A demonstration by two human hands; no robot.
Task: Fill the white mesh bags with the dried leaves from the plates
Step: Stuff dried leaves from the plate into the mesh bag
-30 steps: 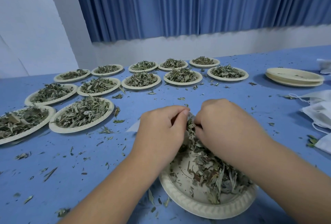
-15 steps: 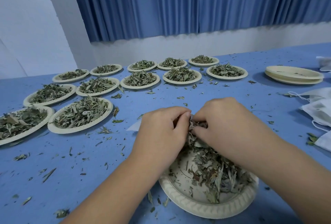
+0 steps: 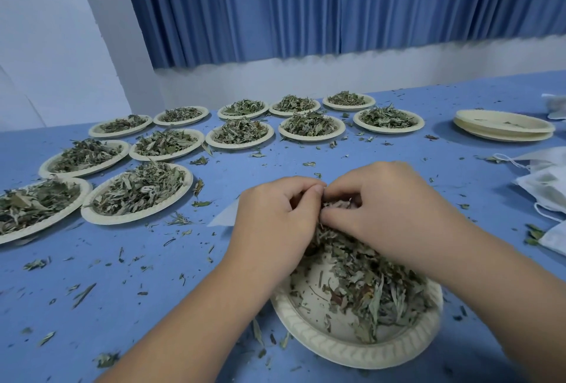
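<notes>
- Our left hand (image 3: 275,223) and right hand (image 3: 395,217) met fingertip to fingertip, curled tight, pinching dried leaves (image 3: 367,287) above the near plate (image 3: 343,349).
- Mesh bags (image 3: 548,189) lay at three o'clock.

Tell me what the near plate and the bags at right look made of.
Near plate: likely moulded paper pulp, matte cream, embossed ribbed rim. Bags: thin white fabric, probably non-woven or fine mesh, soft folds, string ties.

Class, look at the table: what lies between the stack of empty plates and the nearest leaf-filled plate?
In the head view, only bare blue table with scattered leaf crumbs.
</notes>
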